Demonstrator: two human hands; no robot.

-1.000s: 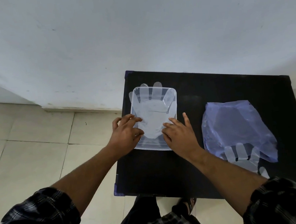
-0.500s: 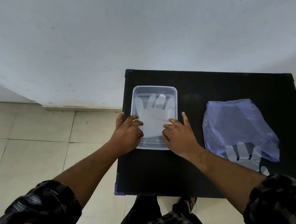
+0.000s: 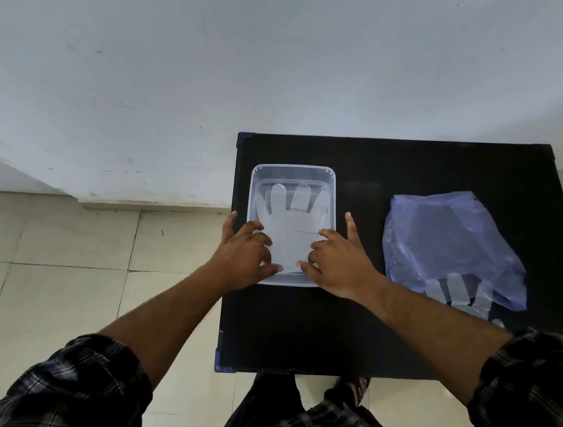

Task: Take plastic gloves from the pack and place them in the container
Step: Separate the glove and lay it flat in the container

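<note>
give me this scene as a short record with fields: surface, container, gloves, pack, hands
surface: black table, against a white wall
container: clear tub, on the table's left part
glove in tub: one clear glove, flat, fingers towards the wall
pack: purple bag, right of the tub, apart from it
gloves at pack: glove fingers stick out of its near end
left hand: on the tub's near left corner, fingertips on the glove
right hand: on the tub's near right corner, fingertips on the glove
</note>
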